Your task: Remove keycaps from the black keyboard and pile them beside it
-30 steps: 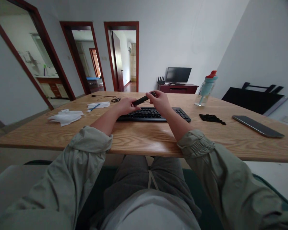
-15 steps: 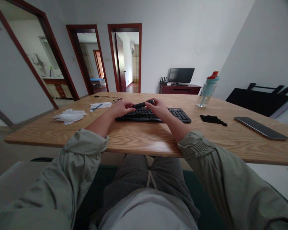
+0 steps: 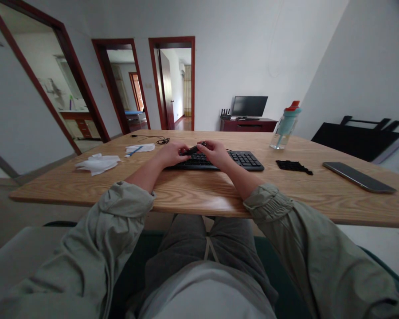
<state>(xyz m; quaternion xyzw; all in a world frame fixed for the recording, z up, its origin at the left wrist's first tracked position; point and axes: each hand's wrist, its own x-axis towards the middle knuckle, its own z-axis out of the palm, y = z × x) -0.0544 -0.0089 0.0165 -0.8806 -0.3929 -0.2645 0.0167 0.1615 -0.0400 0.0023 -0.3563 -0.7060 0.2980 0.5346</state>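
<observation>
Two hands gripping one slim black bar (image 3: 193, 149): left hand (image 3: 171, 154) closing on its near end, right hand (image 3: 214, 153) on the far end. Bar is hovering just above the keyboard (image 3: 244, 159) on the bench (image 3: 199, 190).

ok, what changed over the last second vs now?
Both hands lowered the slim black bar from tilted up above the keyboard to low and nearly level just over the keys. The left hand and right hand have moved closer together, so less of the bar shows. Both keep their grip on it. The tissues, bottle, black pile and phone lie as before.
</observation>
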